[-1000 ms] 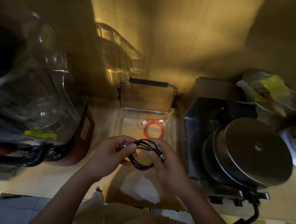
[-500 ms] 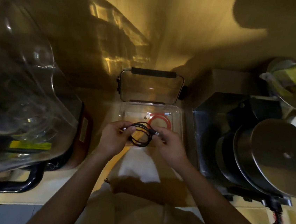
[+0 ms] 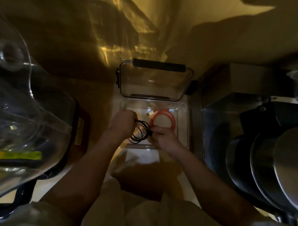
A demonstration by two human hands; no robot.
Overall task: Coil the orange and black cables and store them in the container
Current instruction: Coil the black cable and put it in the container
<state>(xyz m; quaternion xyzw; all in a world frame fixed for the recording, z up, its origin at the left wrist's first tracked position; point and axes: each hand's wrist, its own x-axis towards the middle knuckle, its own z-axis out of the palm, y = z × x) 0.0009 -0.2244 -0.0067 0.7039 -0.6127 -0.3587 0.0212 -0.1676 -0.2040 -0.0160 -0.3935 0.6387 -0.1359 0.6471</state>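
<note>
- Orange cable (image 3: 163, 120), round-coiled with pale plugs, already lies on the floor of the clear rectangular plastic container (image 3: 186, 120), just beyond the right hand.
- Black thin cable (image 3: 140, 132) is wound into a loose coil and hangs between both hands, inside the container's near half, beside the orange coil but seemingly apart from it.
- Left hand (image 3: 123, 123) has its fingers curled round the coil's far-left edge; right hand (image 3: 162, 138) pinches the coil's right side with its fingertips.
- Judging by this, the task is nearly done: both cables are coiled and one is stored. What is left is to lay the black coil flat and let go without it springing open.
- Whether the coil already touches the container's floor cannot be told.
- Transparent hinged lid (image 3: 153, 82) with a black handle stands open beyond the hands; closing it may follow.
- To the left of the left hand, a clear blender jug (image 3: 15, 113) carries a yellow label (image 3: 17, 154); its writing is too blurred to read.
- Round steel lid (image 3: 293, 168) sits to the right; no brand is legible anywhere.
</note>
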